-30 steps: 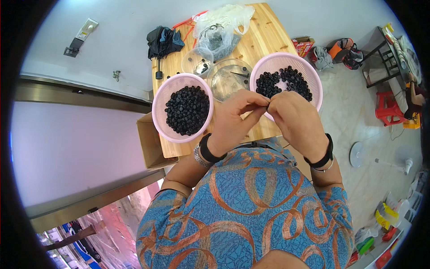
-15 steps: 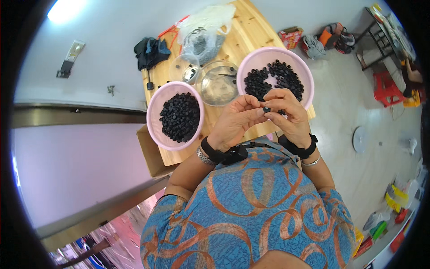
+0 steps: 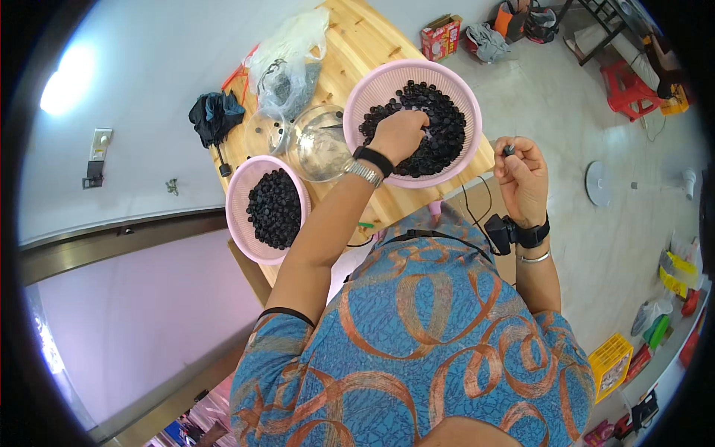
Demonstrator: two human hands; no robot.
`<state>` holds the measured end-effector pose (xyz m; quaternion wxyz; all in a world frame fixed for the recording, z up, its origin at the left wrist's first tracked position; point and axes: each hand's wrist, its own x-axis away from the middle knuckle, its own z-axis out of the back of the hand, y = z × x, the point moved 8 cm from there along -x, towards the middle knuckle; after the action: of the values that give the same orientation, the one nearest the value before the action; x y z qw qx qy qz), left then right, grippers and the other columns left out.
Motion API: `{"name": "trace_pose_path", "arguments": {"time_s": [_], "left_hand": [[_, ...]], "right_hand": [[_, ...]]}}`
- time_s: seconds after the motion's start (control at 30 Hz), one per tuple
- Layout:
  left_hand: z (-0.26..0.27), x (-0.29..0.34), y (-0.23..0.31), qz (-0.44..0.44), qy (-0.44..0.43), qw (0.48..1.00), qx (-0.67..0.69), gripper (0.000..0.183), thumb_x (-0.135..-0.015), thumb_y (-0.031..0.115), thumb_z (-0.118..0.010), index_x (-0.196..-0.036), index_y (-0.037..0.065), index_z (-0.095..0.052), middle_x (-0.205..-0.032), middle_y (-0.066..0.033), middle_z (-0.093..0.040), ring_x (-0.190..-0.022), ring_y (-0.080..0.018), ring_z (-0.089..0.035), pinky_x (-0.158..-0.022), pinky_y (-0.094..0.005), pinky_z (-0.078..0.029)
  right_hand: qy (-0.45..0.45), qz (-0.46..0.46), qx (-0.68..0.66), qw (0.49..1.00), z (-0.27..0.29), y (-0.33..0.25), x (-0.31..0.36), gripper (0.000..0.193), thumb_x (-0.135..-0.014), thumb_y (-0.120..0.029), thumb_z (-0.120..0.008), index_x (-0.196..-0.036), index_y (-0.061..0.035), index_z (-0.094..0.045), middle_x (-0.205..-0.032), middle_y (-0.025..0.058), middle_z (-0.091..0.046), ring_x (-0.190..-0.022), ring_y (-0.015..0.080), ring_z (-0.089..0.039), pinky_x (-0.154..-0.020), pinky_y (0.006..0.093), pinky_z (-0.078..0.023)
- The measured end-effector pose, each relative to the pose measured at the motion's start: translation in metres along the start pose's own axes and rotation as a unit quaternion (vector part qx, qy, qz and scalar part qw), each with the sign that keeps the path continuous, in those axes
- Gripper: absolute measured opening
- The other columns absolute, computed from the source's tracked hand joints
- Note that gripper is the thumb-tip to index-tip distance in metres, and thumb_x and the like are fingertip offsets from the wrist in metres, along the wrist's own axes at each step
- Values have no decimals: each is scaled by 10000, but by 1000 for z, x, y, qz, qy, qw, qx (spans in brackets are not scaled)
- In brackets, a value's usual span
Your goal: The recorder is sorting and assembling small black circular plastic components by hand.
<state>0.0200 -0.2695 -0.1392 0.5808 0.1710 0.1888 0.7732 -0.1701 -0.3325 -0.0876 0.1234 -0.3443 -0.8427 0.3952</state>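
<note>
My left hand [image 3: 401,135] reaches into the larger pink basket [image 3: 357,89], its fingers curled down among small round black caps [image 3: 445,128]. What its fingertips grip, if anything, is hidden. Off the table's right edge, my right hand [image 3: 524,179] is raised, pinching one small black cap [image 3: 509,150] between thumb and fingers. A smaller pink basket [image 3: 237,182] at the left holds a heap of similar caps [image 3: 274,208]. Between the baskets sits a clear round plastic bowl [image 3: 319,153], partly behind my left wrist.
A smaller clear container [image 3: 264,132] with a few black pieces stands beside the bowl. Behind lie a clear plastic bag [image 3: 290,56] and a folded dark umbrella [image 3: 214,119] on the wooden table [image 3: 365,30]. A red stool [image 3: 627,89] stands on the floor at the right.
My hands have parted: both were together over the larger basket with a small black piece. The left has gone down into the caps; the right has moved rightward. The view has shifted.
</note>
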Motion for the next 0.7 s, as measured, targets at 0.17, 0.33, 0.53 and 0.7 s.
{"name": "trace_pose_path", "arguments": {"time_s": [0.17,0.33,0.53,0.7], "left_hand": [[-56,-27,-24,59,-91,993,-57,205,-735,115,-601,-933,89,-648,-896,-110,-653,-861,-274,-615,-759,-369,-488],[-69,-31,-9,40,-91,995,21,220,-742,92,-572,-944,121,-653,-907,-120,-648,-873,-282,-610,-772,-386,-481],[-80,-38,-13,37,-64,997,-6,261,-760,47,-496,-953,128,-651,-942,-146,-627,-907,-316,-589,-792,-410,-466],[-86,-38,-19,37,-78,996,-14,215,-749,70,-539,-936,102,-642,-936,-144,-621,-912,-314,-583,-793,-409,-466]], "right_hand": [[13,-24,-117,993,8,5,-1,207,-851,-4,-543,-1057,5,-549,-1012,134,-590,-780,132,-573,-670,215,-507],[40,-43,-120,991,16,8,-1,223,-871,-20,-526,-1092,4,-544,-981,127,-602,-780,128,-583,-668,214,-511],[-1,-26,-146,989,15,-1,-9,216,-885,-40,-517,-1096,-1,-542,-940,126,-616,-753,128,-595,-679,223,-516],[-24,-29,-156,987,10,-10,-16,207,-895,-35,-494,-1093,-1,-544,-946,131,-617,-760,133,-594,-696,238,-515]]}}
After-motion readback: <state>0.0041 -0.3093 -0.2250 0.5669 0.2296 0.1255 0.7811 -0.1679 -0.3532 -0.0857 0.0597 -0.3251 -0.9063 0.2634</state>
